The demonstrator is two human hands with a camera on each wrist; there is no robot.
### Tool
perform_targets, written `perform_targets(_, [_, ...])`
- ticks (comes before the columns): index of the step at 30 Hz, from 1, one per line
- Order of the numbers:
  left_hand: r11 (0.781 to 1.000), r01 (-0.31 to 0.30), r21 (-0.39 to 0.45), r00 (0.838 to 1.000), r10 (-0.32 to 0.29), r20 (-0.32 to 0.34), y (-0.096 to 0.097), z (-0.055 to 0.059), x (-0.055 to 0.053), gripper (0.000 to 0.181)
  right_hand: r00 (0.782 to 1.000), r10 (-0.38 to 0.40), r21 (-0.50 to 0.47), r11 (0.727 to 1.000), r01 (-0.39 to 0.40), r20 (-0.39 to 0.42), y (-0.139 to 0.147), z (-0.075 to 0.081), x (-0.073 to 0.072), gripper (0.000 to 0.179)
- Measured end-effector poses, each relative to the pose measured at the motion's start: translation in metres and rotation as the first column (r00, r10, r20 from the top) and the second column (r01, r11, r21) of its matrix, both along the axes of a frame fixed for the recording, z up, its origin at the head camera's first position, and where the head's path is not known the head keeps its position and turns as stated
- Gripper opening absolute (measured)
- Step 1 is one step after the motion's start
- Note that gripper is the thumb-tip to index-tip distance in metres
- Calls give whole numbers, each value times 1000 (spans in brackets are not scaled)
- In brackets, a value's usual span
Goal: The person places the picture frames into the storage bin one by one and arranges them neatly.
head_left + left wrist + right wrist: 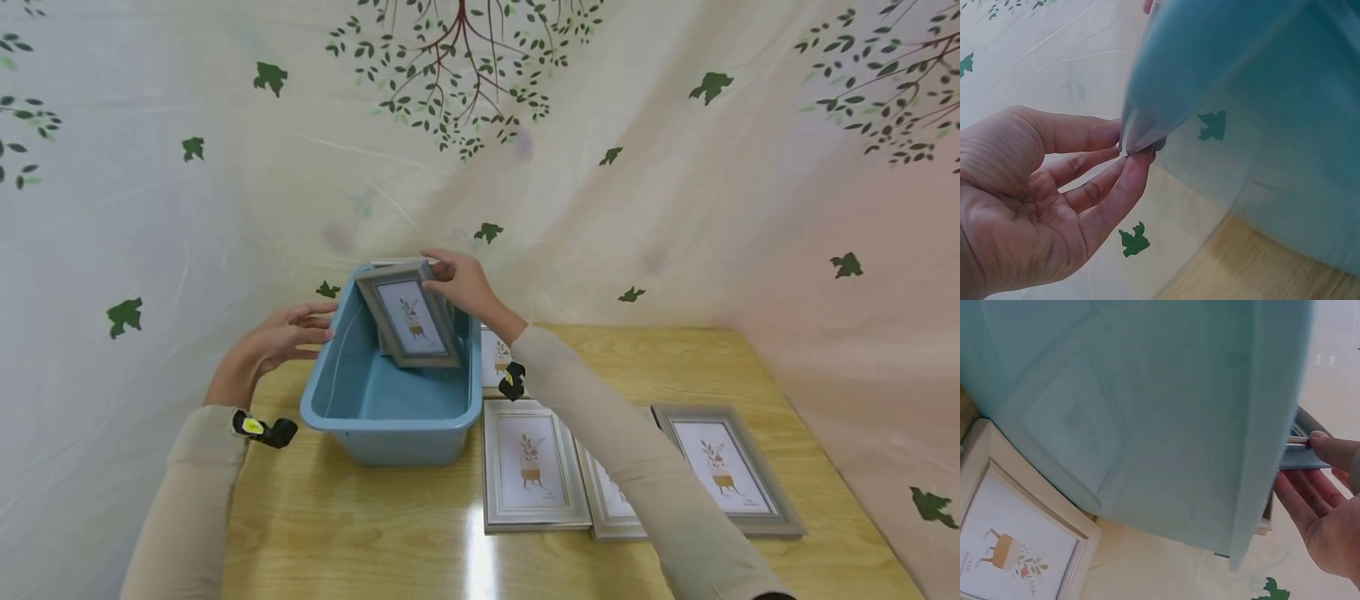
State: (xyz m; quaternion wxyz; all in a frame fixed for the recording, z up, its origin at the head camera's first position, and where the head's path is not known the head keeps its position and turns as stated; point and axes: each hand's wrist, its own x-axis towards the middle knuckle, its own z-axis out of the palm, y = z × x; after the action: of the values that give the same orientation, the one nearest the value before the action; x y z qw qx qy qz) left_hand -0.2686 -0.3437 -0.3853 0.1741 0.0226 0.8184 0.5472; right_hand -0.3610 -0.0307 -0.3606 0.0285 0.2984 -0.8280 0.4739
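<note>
My right hand (465, 283) pinches the top corner of a grey picture frame (408, 312), its thumb toward me. The frame leans inside a light blue plastic basin (405, 446), its lower edge down in the basin. Behind it show edges of at least one more frame, mostly covered. My left hand (288, 333) is at the basin's left rim; in the left wrist view its fairly straight fingertips (1138, 159) touch the rim. In the right wrist view, the basin wall hides most of what the right hand (1329, 519) holds.
Right of the basin lie a silver picture frame (536, 467), another frame (611, 500) partly under my right forearm, and a grey one (727, 467). A further frame (492, 358) shows beside the basin. Behind the wooden table (345, 533) hangs a leaf-patterned cloth (637, 208).
</note>
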Motion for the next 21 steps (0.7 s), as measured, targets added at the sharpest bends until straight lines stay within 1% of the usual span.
perform_targets(3, [1000,0,2,1000,0,-4,-1,-1,0,75,1000,1,2,1000,-1,-9,0,3,-1,48])
perform_targets(7, [1000,3,9,1000,-3,-2,0,-2,0,76,1000,-6,5,1000,6,12,3,3,-1,45])
perform_targets(11, [1000,8,4,1000,-8,0,1,0,1,76,999,-1,-19,1000,2,32,10,-1,-3,44])
perform_targets(16, [1000,16,-1,1000,-16,-6,1,2,2,75,999,27,-68,997,-25,28,20,-8,-8,44])
perform_targets(21, [1000,10,2,1000,-10,-1,3,2,3,75,999,25,-86,996,-22,35,27,-15,-12,43])
